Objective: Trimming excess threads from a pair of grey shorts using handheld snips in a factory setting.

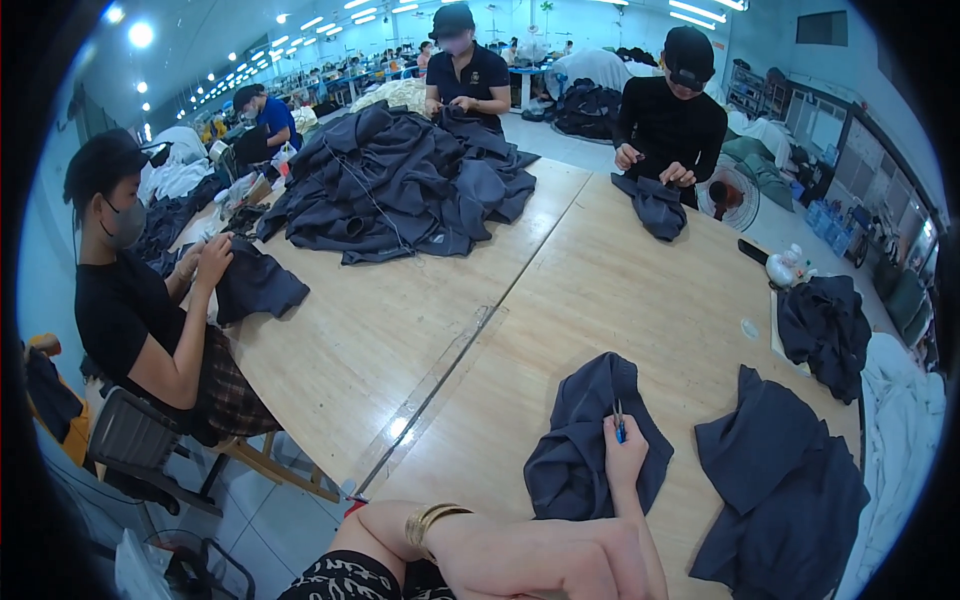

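Note:
My right hand (625,455) is closed around a small pair of thread snips (619,424) with blue handles, blades pointing away from me. It rests on a bunched dark grey garment (572,425) with a gathered, elastic-looking edge at the far end. Close to the camera at the lower edge is my left hand (560,555), with a gold bracelet (436,520) at the wrist. It lies across my right forearm, apart from the cloth, and its fingers cannot be made out clearly. A second dark garment (780,490) lies flat to the right.
Dark garments form a large heap (375,190) on the far left of the wooden table (390,320). Three people handle dark cloth around it. At the right edge are another dark bundle (825,335), a phone-like black object (752,250) and white cloth (895,450).

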A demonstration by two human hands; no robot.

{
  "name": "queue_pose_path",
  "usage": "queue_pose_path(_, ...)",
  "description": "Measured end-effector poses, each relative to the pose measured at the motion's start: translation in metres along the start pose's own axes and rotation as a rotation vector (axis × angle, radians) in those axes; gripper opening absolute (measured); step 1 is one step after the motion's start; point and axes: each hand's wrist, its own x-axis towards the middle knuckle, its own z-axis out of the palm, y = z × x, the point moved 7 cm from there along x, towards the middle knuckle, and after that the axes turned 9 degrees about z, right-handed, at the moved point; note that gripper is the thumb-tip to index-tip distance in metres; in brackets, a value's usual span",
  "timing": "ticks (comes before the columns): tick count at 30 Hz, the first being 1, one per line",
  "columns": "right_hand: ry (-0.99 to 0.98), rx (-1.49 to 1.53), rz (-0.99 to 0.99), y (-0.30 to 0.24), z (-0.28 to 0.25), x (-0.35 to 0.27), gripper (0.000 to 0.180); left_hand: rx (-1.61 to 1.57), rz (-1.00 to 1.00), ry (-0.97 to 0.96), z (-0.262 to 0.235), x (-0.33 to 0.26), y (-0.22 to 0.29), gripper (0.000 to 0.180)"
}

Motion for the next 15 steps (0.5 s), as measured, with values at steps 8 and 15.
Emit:
queue_pose_path(8, 0.025, -0.02, -0.044, 0.0, -0.004, -0.005, 0.016, 0.143, -0.14, 0.128, 0.029, -0.039, -0.009, 0.033)
queue_pose_path(15, -0.003, 0.004, -0.024, -0.003, -0.003, -0.005, 0.018, 0.147, -0.232, -0.517, 0.075, -0.052, -0.025, 0.041)
